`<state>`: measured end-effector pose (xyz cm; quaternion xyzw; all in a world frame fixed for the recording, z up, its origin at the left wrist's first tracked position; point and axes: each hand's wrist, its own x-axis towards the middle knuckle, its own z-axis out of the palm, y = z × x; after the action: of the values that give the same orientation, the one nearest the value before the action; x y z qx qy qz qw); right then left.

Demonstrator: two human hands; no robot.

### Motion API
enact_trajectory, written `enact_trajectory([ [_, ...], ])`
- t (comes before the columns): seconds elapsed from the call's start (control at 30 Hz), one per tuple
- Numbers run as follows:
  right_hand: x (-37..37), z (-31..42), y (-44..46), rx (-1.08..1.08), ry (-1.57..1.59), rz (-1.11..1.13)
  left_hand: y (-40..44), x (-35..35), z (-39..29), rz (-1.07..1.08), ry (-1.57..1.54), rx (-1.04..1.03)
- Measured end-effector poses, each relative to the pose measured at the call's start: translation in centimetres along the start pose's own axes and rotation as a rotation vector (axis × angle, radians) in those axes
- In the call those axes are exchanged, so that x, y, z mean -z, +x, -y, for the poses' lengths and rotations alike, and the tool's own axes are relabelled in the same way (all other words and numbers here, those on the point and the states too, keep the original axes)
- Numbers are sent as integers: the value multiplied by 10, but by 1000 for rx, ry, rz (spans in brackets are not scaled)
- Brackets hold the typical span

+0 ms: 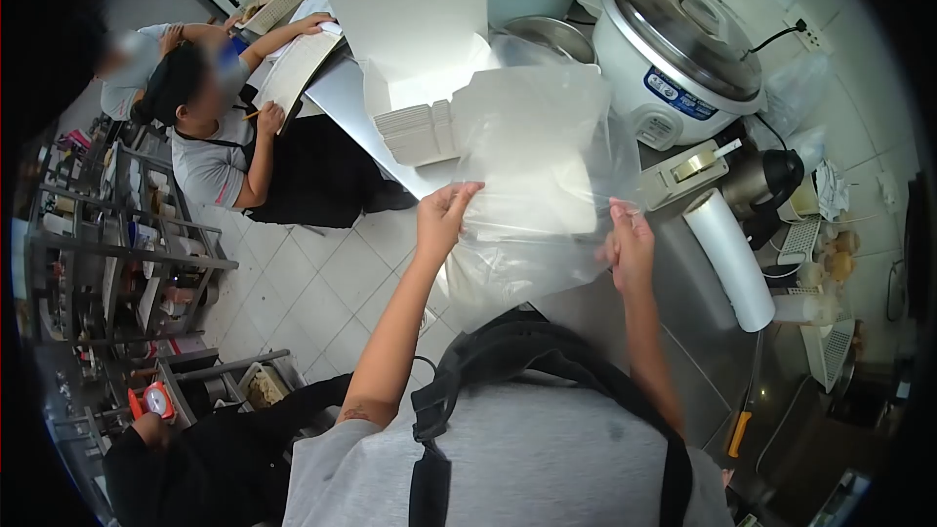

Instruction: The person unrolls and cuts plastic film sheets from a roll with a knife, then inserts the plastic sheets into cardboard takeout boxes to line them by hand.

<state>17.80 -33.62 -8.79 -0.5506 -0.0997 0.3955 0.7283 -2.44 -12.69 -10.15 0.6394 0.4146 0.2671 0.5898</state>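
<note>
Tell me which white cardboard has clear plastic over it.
The nearer white cardboard, by the left hand and right hand, seen through the clear plastic; the stacked cardboard to its left is bare.

1 head-worn camera looks forward and steeply down over the wearer's short-sleeved grey fabric shirt [547, 454] at 6 o'clock. Near the lens, just off centre toward 1 o'clock, is a thin, clear plastic bag [527, 273]; a round white rice cooker with a metal lid [634, 63] lies farther between 1 and 2 o'clock, dark metal shelving [122, 244] well away at 9.
</note>
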Motion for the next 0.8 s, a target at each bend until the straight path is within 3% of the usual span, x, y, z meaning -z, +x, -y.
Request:
enact_trajectory([
  [0.13, -8, 37, -22, -238, -80, 118, -11, 5, -14, 94, -49, 78],
  [0.27, 28, 44, -42, -423, -478, 225, -36, 24, -16, 372, 44, 233],
  [0.33, 49, 47, -55, -484, -576, 294, -54, 25, -8, 381, 3, 231],
  [0.43, 57, 21, -39, -41, -369, -44, -57, 13, 24, 291, -100, 97],
  [0.47, 56, 17, -21, 85, -483, -63, -57, 3, 31, 246, -140, 25],
  [0.57, 57, 8, 52, 430, -756, 4, -42, -26, 47, 257, -415, 230],
  [0.6, 49, 5, 83, 550, -820, 68, -33, -31, 66, 310, -403, 9],
  [0.63, 50, 1, 106, 444, -763, 112, -25, -33, 81, 356, -371, -211],
  [0.7, 44, -5, 120, 255, -624, 159, -9, -36, 89, 388, -510, -182],
  [0.73, 44, -7, 114, 165, -541, 149, -4, -27, 78, 366, -273, -165],
  [0.8, 52, -15, 87, 68, -688, 120, -1, -11, 48, 317, 175, -92],
])
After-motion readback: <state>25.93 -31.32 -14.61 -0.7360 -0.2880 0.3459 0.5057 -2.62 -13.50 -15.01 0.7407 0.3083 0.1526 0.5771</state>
